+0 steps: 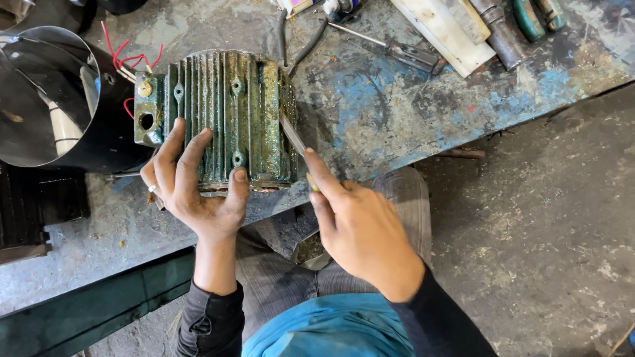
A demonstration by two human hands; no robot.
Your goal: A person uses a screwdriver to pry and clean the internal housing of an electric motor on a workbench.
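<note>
We are working on a green finned motor housing (225,116), lying on its side at the near edge of the worn blue bench (397,112). Our left hand (195,188) is pressing down on its ribs, fingers (192,155) spread apart and flat, thumb hooked over the near rim, gripping nothing. Our right hand (360,228) is closed around a thin flat blade (292,135), index finger laid along it, the tip sitting against the housing's right end face.

To do this well, we judge that we should be keeping the blade shallow to the metal and pushing away from the steadying hand, since the housing could roll on its curved side.

Red wires (129,61) are trailing from the terminal box at the housing's left end, just beside a shiny metal cylinder (49,99). Farther back, a screwdriver (397,49), a pale flat strip (443,33) and green-handled pliers (536,16) are lying well apart from our hands. A black cable (307,46) is running close to the housing's top corner and could be snagging the blade.
</note>
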